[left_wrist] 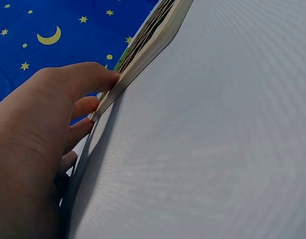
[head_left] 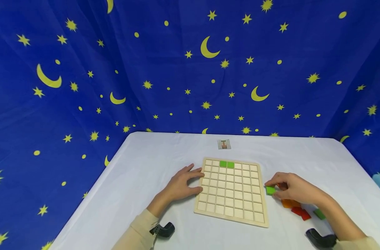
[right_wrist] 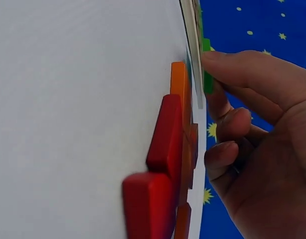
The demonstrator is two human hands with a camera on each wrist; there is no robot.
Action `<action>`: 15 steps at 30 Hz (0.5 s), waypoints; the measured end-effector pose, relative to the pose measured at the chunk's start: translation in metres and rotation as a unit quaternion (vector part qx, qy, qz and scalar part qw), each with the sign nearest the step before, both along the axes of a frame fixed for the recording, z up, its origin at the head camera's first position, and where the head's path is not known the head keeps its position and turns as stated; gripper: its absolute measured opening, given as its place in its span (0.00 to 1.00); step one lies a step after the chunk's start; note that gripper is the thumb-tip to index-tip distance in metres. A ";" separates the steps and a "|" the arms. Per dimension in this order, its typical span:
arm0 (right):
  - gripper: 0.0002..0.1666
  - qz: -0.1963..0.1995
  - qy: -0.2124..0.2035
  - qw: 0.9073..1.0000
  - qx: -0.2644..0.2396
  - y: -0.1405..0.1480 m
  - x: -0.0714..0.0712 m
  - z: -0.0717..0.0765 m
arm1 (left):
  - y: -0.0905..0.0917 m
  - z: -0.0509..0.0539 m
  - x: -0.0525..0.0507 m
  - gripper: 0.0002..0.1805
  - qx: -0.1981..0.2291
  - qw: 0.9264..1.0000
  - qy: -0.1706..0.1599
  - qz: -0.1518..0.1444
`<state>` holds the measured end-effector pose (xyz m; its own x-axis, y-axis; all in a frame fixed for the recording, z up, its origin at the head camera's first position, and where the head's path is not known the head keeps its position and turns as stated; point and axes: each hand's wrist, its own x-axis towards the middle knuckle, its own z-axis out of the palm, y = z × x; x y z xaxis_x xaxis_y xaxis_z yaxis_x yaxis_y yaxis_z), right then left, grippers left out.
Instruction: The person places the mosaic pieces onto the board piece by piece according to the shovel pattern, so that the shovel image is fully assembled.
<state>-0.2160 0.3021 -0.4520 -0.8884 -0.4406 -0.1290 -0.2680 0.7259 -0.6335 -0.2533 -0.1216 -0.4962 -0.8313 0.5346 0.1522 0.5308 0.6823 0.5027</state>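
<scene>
A wooden board [head_left: 229, 189] with a grid of square cells lies on the white table; two green tiles [head_left: 226, 164] sit side by side in its top row. My left hand [head_left: 180, 184] touches the board's left edge with thumb and fingers spread; the left wrist view shows the fingertips of this hand [left_wrist: 48, 124] at the wooden rim [left_wrist: 143, 55]. Right of the board, my right hand [head_left: 294, 188] pinches a green tile [head_left: 270, 190] between thumb and fingers. In the right wrist view, that hand [right_wrist: 267, 109] holds the green tile [right_wrist: 208, 82] above the table.
Orange tiles [head_left: 289, 203], red tiles [head_left: 301, 213] and another green tile [head_left: 319, 213] lie under and beside my right forearm. A small card [head_left: 224, 144] with a brown pattern on a grid lies behind the board. A blue star-patterned cloth hangs around the table.
</scene>
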 end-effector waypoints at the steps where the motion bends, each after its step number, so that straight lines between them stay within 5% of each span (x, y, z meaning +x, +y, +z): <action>1: 0.19 -0.002 0.003 1.000 0.004 -0.002 -0.002 0.000 | 0.000 -0.001 0.000 0.29 -0.004 1.000 0.000 0.001; 15: 0.20 -0.022 0.052 0.998 -0.015 -0.020 -0.024 -0.002 | -0.001 -0.003 -0.001 0.29 -0.001 1.000 0.009 0.006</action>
